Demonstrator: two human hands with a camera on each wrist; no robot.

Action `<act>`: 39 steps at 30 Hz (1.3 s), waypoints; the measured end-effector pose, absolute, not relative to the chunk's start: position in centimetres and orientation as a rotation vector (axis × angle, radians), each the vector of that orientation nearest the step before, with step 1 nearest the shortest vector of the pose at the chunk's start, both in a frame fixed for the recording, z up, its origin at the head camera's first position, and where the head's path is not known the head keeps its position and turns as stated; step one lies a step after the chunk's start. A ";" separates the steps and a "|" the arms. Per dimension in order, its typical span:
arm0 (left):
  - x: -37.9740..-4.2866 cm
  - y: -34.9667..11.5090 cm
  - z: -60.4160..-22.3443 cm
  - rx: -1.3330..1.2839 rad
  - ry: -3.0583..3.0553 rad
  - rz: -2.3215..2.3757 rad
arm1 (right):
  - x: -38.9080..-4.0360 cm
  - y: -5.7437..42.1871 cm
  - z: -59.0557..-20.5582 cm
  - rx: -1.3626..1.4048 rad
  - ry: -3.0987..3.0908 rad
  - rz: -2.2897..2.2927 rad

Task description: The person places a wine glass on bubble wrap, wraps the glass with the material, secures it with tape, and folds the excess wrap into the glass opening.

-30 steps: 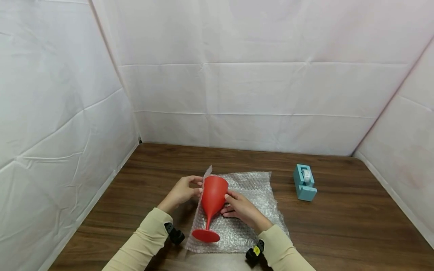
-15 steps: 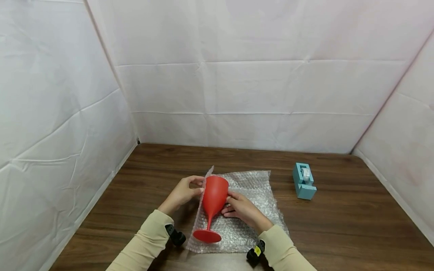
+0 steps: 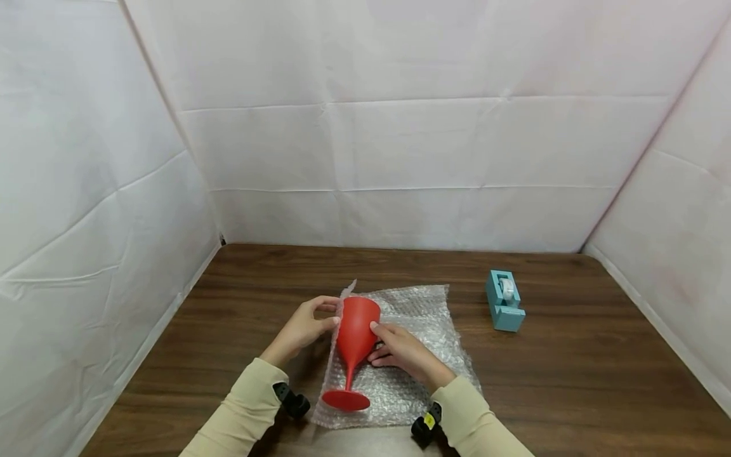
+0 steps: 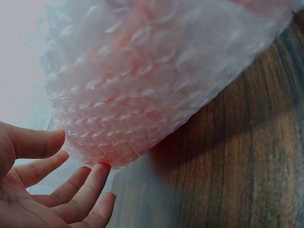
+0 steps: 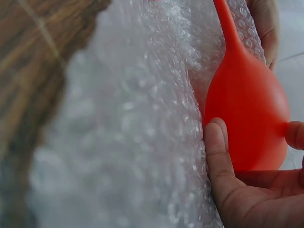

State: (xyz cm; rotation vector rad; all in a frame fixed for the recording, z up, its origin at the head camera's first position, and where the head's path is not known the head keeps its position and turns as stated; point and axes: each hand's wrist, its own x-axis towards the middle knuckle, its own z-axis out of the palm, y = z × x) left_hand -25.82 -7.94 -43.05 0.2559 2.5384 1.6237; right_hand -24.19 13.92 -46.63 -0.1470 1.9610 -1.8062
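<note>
A red plastic goblet (image 3: 356, 331) lies on its side on a sheet of bubble wrap (image 3: 425, 324), its round foot towards me. My right hand (image 3: 407, 353) grips the bowl from the right, thumb on top and other fingers lower down, partly beneath it. From the left, my left hand (image 3: 304, 329) touches the raised edge of the sheet, which stands up along the bowl. In the left wrist view the fingertips press on the outside of the bubble wrap (image 4: 118, 95), with red showing through. The right wrist view has thumb and fingers on the goblet (image 5: 247, 109).
A blue tape dispenser (image 3: 505, 301) with a clear roll stands on the dark wooden table (image 3: 571, 355), right of the sheet. White fabric walls (image 3: 400, 146) enclose the back and both sides. Each wrist wears a black camera (image 3: 294, 403).
The view shifts slightly, moving the scene a little left in the picture. My right thumb now lies further onto the goblet's bowl. The left hand stays at the sheet's raised edge.
</note>
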 end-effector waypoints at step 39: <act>-25.7 -8.3 -43.3 0.242 2.429 1.703 | -24.2 13.9 -46.7 -0.070 1.934 -1.866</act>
